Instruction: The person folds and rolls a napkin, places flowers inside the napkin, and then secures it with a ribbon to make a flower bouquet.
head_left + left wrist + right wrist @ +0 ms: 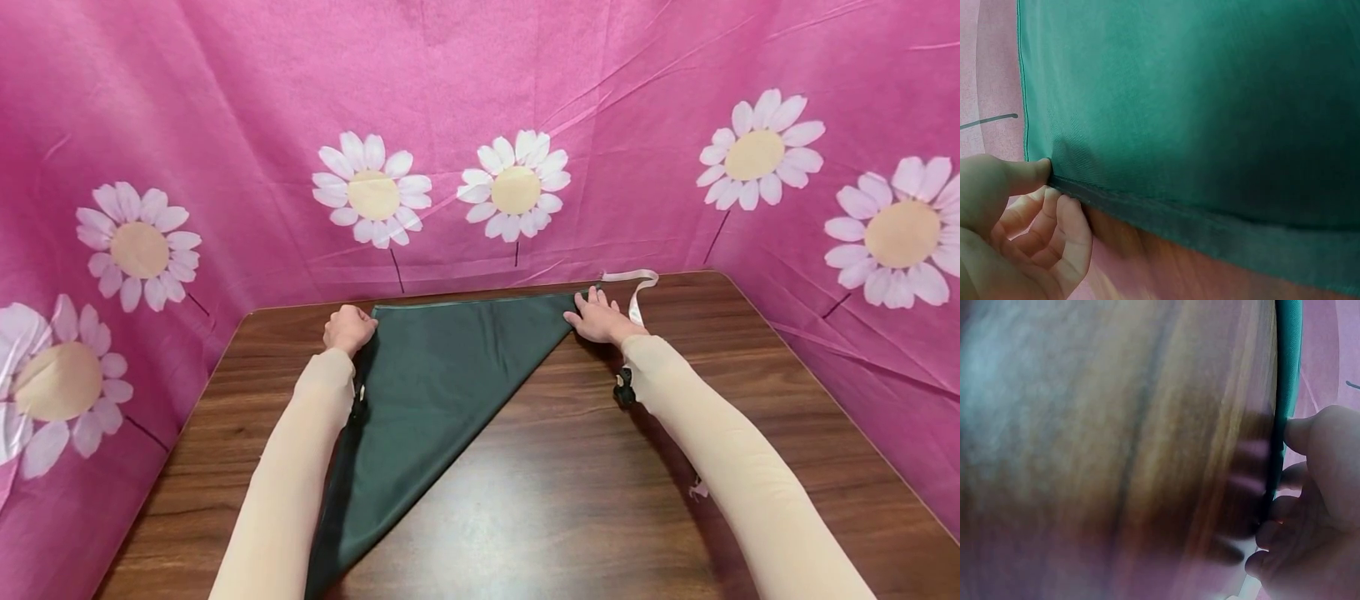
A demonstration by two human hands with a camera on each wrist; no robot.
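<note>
A dark green cloth [435,392], folded into a triangle, lies on the wooden table with one straight edge along the back. At its back left corner my left hand [349,329] pinches the fabric. The left wrist view shows the thumb [1029,175] on top of the green cloth [1135,94] and curled fingers beneath the corner. My right hand [598,318] rests on the pointed right corner with its fingers extended and spread. In the right wrist view the right hand's fingertips touch the cloth's edge [1288,362]. A white ribbon [637,277] trails out beside the right hand.
The wooden table [585,483] reaches back to a pink curtain [450,75] printed with white daisies, which also hangs at both sides. Dark wrist straps [624,388] show at the cuffs of the cream sleeves.
</note>
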